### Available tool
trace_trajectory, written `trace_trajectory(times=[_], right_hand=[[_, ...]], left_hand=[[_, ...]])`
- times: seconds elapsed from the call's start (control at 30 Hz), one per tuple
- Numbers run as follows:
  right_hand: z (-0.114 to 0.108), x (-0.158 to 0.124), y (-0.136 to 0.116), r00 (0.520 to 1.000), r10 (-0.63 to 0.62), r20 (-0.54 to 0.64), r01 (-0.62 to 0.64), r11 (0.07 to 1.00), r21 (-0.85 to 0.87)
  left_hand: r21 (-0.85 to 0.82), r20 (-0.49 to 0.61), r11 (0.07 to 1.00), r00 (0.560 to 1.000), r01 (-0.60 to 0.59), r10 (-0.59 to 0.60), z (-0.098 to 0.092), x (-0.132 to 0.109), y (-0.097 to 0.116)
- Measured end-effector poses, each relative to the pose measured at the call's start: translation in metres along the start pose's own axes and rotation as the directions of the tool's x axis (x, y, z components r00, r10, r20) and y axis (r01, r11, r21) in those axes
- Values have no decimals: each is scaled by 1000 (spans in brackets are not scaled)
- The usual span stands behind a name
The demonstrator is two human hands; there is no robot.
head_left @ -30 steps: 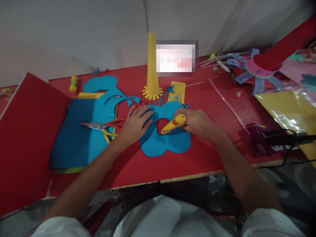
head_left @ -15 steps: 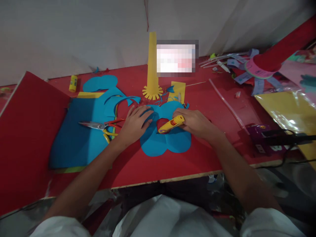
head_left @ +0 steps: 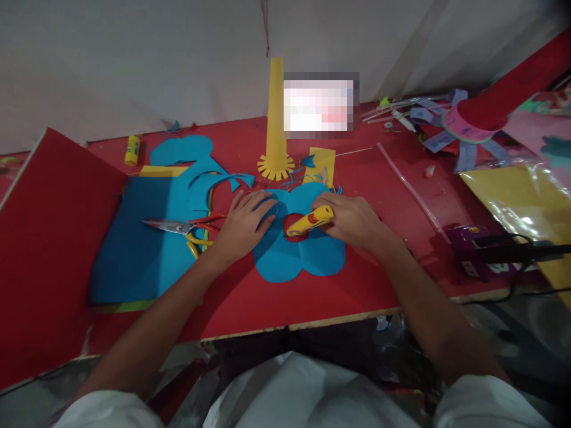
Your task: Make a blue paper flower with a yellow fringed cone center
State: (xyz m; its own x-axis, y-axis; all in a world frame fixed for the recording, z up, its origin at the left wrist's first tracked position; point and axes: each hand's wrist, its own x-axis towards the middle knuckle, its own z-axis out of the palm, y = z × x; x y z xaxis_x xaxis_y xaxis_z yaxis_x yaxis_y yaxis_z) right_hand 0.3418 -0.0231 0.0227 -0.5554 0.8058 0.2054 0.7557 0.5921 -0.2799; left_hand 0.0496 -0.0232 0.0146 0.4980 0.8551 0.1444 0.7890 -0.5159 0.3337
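Observation:
A blue flower-shaped paper cutout (head_left: 307, 252) with a hole in its middle lies on the red table (head_left: 285, 303). My left hand (head_left: 243, 226) presses flat on the cutout's left lobe, fingers spread. My right hand (head_left: 354, 220) is closed round a yellow glue stick (head_left: 307, 221), whose tip points left into the hole of the cutout. A tall yellow paper cone (head_left: 276, 128) with a fringed base stands just behind the cutout.
Scissors (head_left: 178, 227) with red and yellow handles lie on a blue sheet (head_left: 134, 255) at the left. A red board (head_left: 44, 238) sits far left, a small yellow glue stick (head_left: 132, 150) at the back. A purple device (head_left: 473, 249) with a black cable and yellow foil (head_left: 521, 202) lie at the right.
My right hand has shifted the glue stick's tip slightly up and left along the edge of the hole. My left hand has stayed put.

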Motion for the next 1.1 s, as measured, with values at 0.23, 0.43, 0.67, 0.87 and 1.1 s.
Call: trace_trajectory(times=[0.23,0.43,0.67,0.87,1.1], right_hand=[[-1,1,-5,1000,15,-7,-15,999,-29],[-3,1,-7,1000,27,3,-27,999,-20],[-3,1,-7,999,40,-37,-41,999,-21],[-2,1,-7,1000,17,-13,-17,1000,5],[-7,3,-10,998,13,58,-12,1000,-13]], left_hand=[[6,11,1000,1000,2,-2,-1,1,-1],[13,6,1000,1000,0,0,0,1,-1],[7,2,1000,1000,-15,15,1,0,-3],[7,-1,1000,1000,-15,15,1,0,-3],[6,14,1000,1000,-12,12,0,0,-2]])
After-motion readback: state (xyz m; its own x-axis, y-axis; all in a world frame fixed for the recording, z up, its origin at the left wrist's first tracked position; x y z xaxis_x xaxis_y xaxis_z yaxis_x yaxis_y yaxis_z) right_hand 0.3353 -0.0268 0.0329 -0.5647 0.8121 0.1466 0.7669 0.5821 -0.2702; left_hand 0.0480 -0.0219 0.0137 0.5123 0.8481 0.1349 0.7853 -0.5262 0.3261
